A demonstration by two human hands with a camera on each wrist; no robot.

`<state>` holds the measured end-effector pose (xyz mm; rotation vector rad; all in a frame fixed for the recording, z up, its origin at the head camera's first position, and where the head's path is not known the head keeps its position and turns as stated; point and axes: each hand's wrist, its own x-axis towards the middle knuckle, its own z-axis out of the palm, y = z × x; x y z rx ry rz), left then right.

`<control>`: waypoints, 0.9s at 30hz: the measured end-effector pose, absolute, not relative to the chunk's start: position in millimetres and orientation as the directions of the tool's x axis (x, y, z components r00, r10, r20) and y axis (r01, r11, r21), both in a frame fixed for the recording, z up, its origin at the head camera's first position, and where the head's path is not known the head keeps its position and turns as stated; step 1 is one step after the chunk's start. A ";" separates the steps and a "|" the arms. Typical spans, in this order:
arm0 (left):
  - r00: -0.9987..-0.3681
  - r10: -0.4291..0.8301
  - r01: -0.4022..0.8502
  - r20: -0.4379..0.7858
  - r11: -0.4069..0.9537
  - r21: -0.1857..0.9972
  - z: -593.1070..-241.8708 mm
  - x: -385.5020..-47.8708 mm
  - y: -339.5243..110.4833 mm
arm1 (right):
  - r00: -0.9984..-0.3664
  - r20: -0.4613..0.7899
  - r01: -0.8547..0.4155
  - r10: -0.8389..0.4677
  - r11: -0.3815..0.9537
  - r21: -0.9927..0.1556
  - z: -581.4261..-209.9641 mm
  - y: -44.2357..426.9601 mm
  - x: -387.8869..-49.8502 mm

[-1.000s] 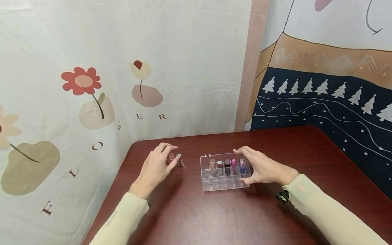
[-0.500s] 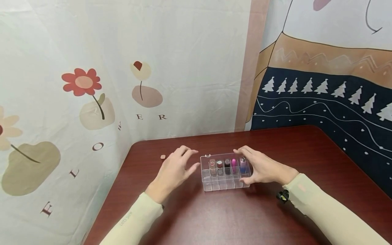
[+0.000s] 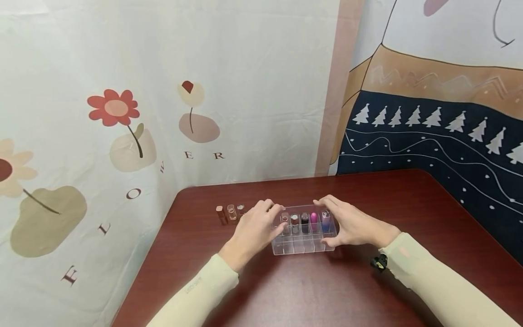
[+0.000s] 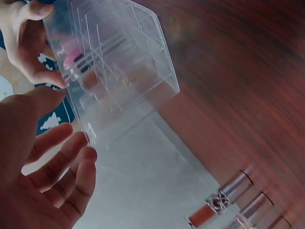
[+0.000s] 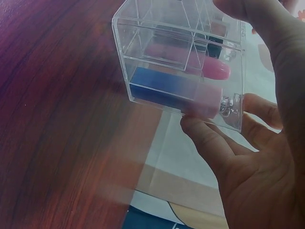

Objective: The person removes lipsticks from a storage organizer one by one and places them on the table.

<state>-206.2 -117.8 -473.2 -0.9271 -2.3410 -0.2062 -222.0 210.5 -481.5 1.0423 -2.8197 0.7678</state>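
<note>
A clear plastic organizer (image 3: 304, 246) with small compartments stands on the table. Its back row holds several lipstick-like tubes, among them a pink one (image 3: 313, 217) and a blue-and-pink one (image 5: 176, 93). My right hand (image 3: 355, 223) grips the organizer's right end, thumb at the front and fingers behind. At the left end is my left hand (image 3: 254, 228), fingers loosely bent around the corner; whether it touches is hard to tell. Left of it stand a lipstick with a rose-gold cap (image 3: 220, 211), a clear-capped tube (image 3: 232, 211) and another tube (image 3: 241, 209) partly behind the hand.
The reddish-brown wooden table (image 3: 286, 290) carries everything. A pale printed cloth (image 3: 253, 104) hangs behind its far edge, with a dark tree-patterned cloth (image 3: 429, 141) on the right.
My left hand has moved right from beside the loose tubes to the organizer's left end, uncovering those tubes. The right hand stays on the organizer, which has not visibly moved.
</note>
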 end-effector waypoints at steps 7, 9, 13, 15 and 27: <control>-0.529 0.582 0.598 0.617 0.772 -0.216 -478.4 -210.9 -105.5 | -0.773 0.199 -0.620 -0.603 0.648 -0.443 -481.7 211.2 -222.4; -0.521 0.588 0.587 0.618 0.773 -0.241 -479.8 -211.8 -103.7 | -0.774 0.198 -0.619 -0.602 0.650 -0.441 -482.1 211.6 -222.1; -0.524 0.585 0.579 0.618 0.778 -0.245 -481.2 -213.3 -100.1 | -0.767 0.213 -0.629 -0.606 0.644 -0.436 -482.3 211.9 -222.0; -0.529 0.580 0.578 0.620 0.781 -0.237 -481.3 -213.7 -98.1 | -0.764 0.219 -0.633 -0.607 0.642 -0.432 -482.2 211.9 -222.1; -0.612 0.534 0.549 0.583 0.818 -0.172 -479.3 -208.8 -93.1 | -0.766 0.206 -0.628 -0.609 0.638 -0.446 -482.4 212.5 -222.7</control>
